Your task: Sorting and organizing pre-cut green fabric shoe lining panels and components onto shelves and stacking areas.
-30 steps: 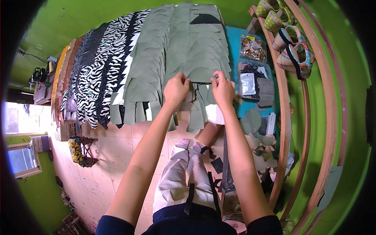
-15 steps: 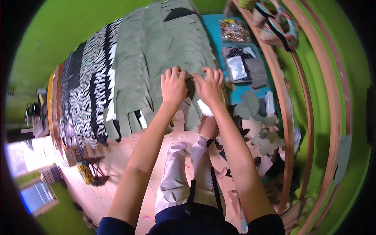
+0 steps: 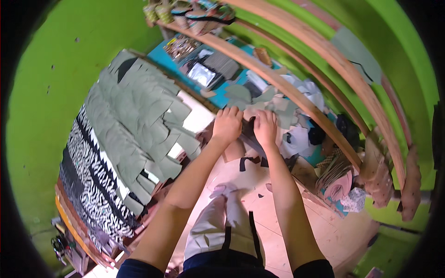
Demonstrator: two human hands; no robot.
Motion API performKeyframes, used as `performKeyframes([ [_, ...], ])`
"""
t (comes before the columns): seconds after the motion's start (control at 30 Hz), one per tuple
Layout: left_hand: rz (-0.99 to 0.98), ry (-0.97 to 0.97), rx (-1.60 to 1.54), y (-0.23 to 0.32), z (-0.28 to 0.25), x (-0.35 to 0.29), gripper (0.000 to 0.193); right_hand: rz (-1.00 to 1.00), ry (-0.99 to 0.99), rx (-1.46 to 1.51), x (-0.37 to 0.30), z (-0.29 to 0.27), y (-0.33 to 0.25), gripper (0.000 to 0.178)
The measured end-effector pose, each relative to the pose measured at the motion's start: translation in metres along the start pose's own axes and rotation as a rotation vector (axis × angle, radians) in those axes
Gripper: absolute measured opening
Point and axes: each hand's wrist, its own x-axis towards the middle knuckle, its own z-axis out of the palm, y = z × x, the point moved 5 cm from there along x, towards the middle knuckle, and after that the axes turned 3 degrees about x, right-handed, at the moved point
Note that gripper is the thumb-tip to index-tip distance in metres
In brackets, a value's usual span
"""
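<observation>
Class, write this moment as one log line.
left hand: contents unclear; right hand: contents unclear; overlapping grey-green flat pieces: left of both hands

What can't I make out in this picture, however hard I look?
Head view: whether the left hand and right hand grip anything, hidden by their own backs.
Head view: small shiny pieces, too small and blurred to identify.
Head view: scraps, partly hidden by the wooden rail.
Head view: dark sleeves, cut off by the lower edge.

On the near side of the turquoise table (image 3: 160, 56), left hand (image 3: 227, 125) and right hand (image 3: 265, 129) hide their palms. Upon it, shiny bits (image 3: 182, 46) are too small to tell.
</observation>
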Motion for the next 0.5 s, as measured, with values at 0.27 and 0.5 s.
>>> performKeyframes([
  [0.27,0.128,-0.180,-0.048,0.066,0.070,0.025,0.018,0.003,0.079,-0.230,-0.061,-0.055,0.090,0.024],
  [0.5,0.348,-0.124,-0.008,0.088,0.105,0.040,0.024,0.188,0.051,-0.178,-0.034,-0.042,0.116,0.041],
])
